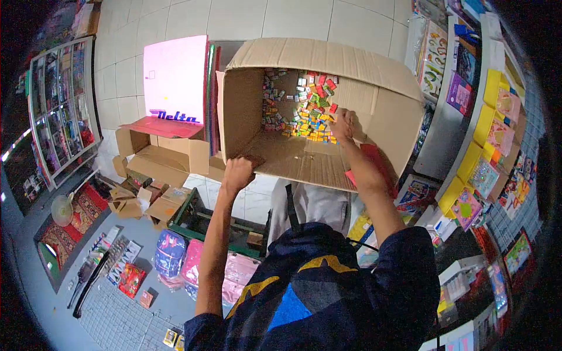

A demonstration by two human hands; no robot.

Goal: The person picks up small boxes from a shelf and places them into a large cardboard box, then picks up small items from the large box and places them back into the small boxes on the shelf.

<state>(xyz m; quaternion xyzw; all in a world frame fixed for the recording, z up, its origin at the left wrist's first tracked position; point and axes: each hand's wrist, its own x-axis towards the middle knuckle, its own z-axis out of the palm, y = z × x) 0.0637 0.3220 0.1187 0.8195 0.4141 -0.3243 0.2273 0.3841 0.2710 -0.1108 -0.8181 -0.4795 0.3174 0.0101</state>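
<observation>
A large cardboard box (246, 117) stands in front of me with its flaps spread. Many small colourful packets (316, 117) lie in a loose heap on its bottom, in red, yellow, green and white. My left hand (239, 174) is closed over the near left edge of the box. Inside the box, my right hand (344, 126) is at the right side of the heap with its fingers curled. Whatever those fingers hold, if anything, is too small to make out. A red sheet or flap (379, 161) shows beside my right forearm.
Left of the box stand a pink-white "Delta" board (175, 76) and an opened smaller carton (161, 155). A green crate (196, 219) and packaged bags (170, 251) lie near my left side. Shelves with yellow trays (477, 140) run along the right. A glass cabinet (61, 105) stands far left.
</observation>
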